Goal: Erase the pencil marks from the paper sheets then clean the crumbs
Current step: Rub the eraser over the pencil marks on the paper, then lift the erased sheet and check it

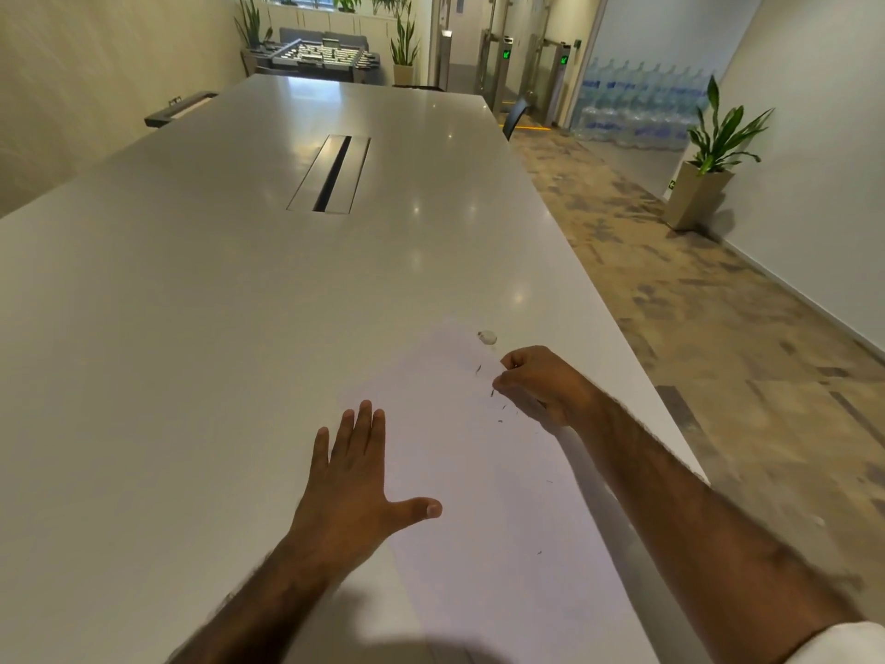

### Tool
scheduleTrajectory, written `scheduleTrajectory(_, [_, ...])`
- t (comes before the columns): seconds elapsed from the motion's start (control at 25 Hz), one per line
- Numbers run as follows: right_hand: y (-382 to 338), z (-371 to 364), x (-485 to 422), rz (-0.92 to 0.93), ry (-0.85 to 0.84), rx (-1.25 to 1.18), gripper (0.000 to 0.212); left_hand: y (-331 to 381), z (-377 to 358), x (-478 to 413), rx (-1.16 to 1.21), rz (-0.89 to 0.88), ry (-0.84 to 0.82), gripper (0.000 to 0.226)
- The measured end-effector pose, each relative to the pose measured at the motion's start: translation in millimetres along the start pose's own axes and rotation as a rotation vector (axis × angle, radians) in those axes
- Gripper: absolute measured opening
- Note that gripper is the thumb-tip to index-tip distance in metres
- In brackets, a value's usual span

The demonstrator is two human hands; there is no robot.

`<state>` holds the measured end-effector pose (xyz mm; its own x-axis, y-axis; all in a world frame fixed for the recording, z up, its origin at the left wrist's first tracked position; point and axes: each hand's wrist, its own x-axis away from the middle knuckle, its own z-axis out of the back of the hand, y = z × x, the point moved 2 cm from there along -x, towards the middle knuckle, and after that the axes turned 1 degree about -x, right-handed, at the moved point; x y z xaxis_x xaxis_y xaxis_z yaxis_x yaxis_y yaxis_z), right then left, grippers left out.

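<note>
A thin white paper sheet [479, 496] lies flat on the smooth, glossy pale bench [191, 304], near its right edge. The left hand [354, 481] presses its left border, fingers [365, 424] straight and spread wide. The right hand [541, 385] rests curled on the sheet among dark sliver-shaped crumbs [498, 414]; whether its fingers hold anything cannot be told. A small, rounded whitish eraser [487, 337] sits just beyond.

A long white table [239, 289] bears a paper sheet [483, 491], an eraser [487, 337] at its far edge.

Flat white paper sheet [479, 496] strewn with dark crumbs [478, 370]
</note>
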<state>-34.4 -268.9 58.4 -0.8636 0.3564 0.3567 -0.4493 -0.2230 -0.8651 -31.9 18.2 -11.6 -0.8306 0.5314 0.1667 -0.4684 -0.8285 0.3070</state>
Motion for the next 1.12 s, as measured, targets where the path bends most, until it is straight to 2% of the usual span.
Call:
scheduleTrajectory(0.08, [-0.3, 2.4, 1.9, 0.033, 0.032, -0.101, 0.02, -1.6, 2.5, 0.0, 0.188, -0.012, 0.101, 0.139])
scheduleTrajectory(0.16, [-1.2, 7.3, 3.6, 0.048, 0.054, -0.195, 0.014, -2.8, 6.7, -1.7, 0.519, 0.001, 0.261, 0.127])
scheduleTrajectory(0.28, [-3.8, 14.7, 4.9, 0.057, 0.073, -0.301, 0.014, -3.2, 16.7, -16.9, 1.004, 0.129, 0.447, 0.122])
scheduleTrajectory(0.36, [-7.6, 18.8, 5.8, 0.07, 0.074, -0.372, 0.023, -0.6, 22.0, -30.9, 1.368, 0.205, 0.39, 0.109])
scheduleTrajectory(0.44, [-13.0, 22.3, 7.7, 0.101, 0.072, -0.442, 0.027, 3.1, 24.6, -40.4, 1.651, 0.211, 0.233, 0.068])
scheduleTrajectory(0.52, [-21.6, 25.4, 11.1, 0.134, 0.081, -0.497, 0.022, 6.7, 31.3, -46.3, 1.707, 0.175, 0.123, 0.021])
scheduleTrajectory(0.56, [-26.0, 27.2, 12.3, 0.156, 0.09, -0.515, 0.019, 8.2, 35.5, -49.7, 1.686, 0.14, 0.1, 0.012])
scheduleTrajectory(0.6, [-30.6, 29.1, 13.3, 0.182, 0.1, -0.53, 0.017, 11.0, 41.9, -53.1, 1.652, 0.095, 0.108, 0.012])
scheduleTrajectory(0.76, [-48.5, 39.0, 17.6, 0.282, 0.095, -0.548, 0.013, 28.0, 75.2, -62.3, 1.579, -0.036, 0.361, 0.012])
scheduleTrajectory(0.84, [-53.8, 44.5, 20.9, 0.322, 0.068, -0.56, 0.015, 33.7, 89.9, -62.2, 1.536, -0.078, 0.423, 0.013])
scheduleTrajectory(1.0, [-62.9, 49.2, 27.6, 0.407, 0.051, -0.559, 0.024, 31.1, 113.9, -59.7, 1.328, -0.039, 0.517, 0.02])
scheduleTrajectory(1.12, [-68.4, 46.9, 31.4, 0.444, 0.08, -0.572, 0.024, 32.7, 121.1, -58.8, 1.276, -0.032, 0.575, 0.023])
